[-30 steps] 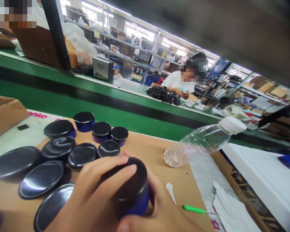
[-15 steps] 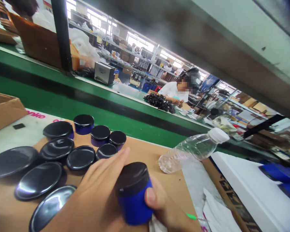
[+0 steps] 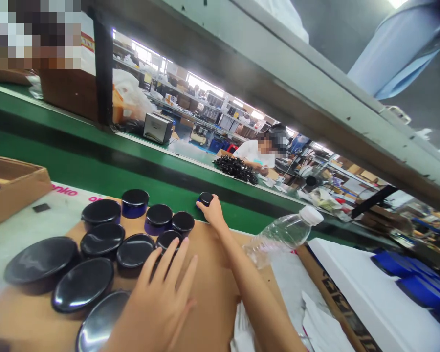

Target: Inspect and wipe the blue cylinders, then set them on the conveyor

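Note:
My right hand [image 3: 213, 211] is stretched far forward over the green belt [image 3: 168, 173], its fingers round a small blue jar with a black lid [image 3: 206, 198]. Low in the view, my left hand [image 3: 161, 293] has its fingers spread, its fingertips overlapping the nearest black-lidded jar [image 3: 168, 240]; whether they touch cannot be made out. Several more black-lidded jars, such as one at the left [image 3: 42, 261] and one behind [image 3: 135, 203], stand together on the brown cardboard sheet [image 3: 209, 274].
A clear plastic bottle [image 3: 282, 234] lies at the sheet's right. Beyond it are a white box [image 3: 374, 298] bearing blue items [image 3: 421, 283] and crumpled white paper [image 3: 322, 325]. An open carton [image 3: 18, 190] sits at the left. Across the belt, a person [image 3: 256, 151] works by a black pile [image 3: 236, 168].
The blue jar has gone from between both hands near me to the green belt, carried in my right hand. My left hand has let go and opened. The camera view has shifted slightly.

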{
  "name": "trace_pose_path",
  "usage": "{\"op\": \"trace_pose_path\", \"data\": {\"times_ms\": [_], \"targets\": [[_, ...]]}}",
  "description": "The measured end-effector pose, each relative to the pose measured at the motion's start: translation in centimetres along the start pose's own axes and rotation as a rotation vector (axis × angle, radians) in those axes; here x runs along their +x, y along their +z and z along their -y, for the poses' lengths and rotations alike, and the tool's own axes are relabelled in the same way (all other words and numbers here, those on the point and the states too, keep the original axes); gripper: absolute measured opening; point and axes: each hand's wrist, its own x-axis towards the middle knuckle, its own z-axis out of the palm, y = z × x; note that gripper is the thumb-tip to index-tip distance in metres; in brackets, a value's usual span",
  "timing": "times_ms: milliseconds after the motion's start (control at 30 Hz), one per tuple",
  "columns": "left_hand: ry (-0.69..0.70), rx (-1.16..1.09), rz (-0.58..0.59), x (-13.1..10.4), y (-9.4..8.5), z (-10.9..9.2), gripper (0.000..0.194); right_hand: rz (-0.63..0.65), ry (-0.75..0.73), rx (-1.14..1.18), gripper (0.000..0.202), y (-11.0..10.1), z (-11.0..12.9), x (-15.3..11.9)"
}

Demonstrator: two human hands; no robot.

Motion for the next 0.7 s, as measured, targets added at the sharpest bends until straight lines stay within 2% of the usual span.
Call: {"op": "trace_pose_path", "data": {"times_ms": [67, 133, 267, 367, 433, 533, 633, 700], "targets": [[0.011, 0.030, 0.008, -0.5, 0.1, 0.6, 0.062, 0.018, -0.076, -0.010, 0.046, 0.3, 0.6, -0.9], [0.036, 0.062, 0.027, -1.3, 0.3, 1.1, 0.059, 0.085, -0.201, 0.017, 0.051, 0.2, 0.9, -3.2], [0.167, 0.208, 0.064, -2.7, 0.8, 1.6, 0.048, 0.374, -0.482, 0.095, 0.055, -1.0, 0.2, -7.8], [0.230, 0.270, 0.003, -2.5, 0.6, 1.8, 0.044, 0.477, -0.598, 0.135, 0.063, -2.1, -1.1, -9.1], [0.257, 0.275, -0.022, -2.0, 0.4, 2.0, 0.044, 0.468, -0.611, 0.175, 0.060, -2.9, -1.8, -9.2], [0.253, 0.315, -0.007, -1.4, 0.3, 2.5, 0.047, 0.401, -0.537, 0.253, 0.055, -4.0, -2.1, -9.9], [0.221, 0.333, 0.032, -1.3, 0.3, 3.1, 0.049, 0.338, -0.393, 0.385, 0.064, -5.4, -1.5, -12.2], [0.204, 0.273, 0.072, -1.3, 0.1, 3.4, 0.055, 0.347, -0.297, 0.501, 0.071, -6.5, -1.0, -14.3]]}}
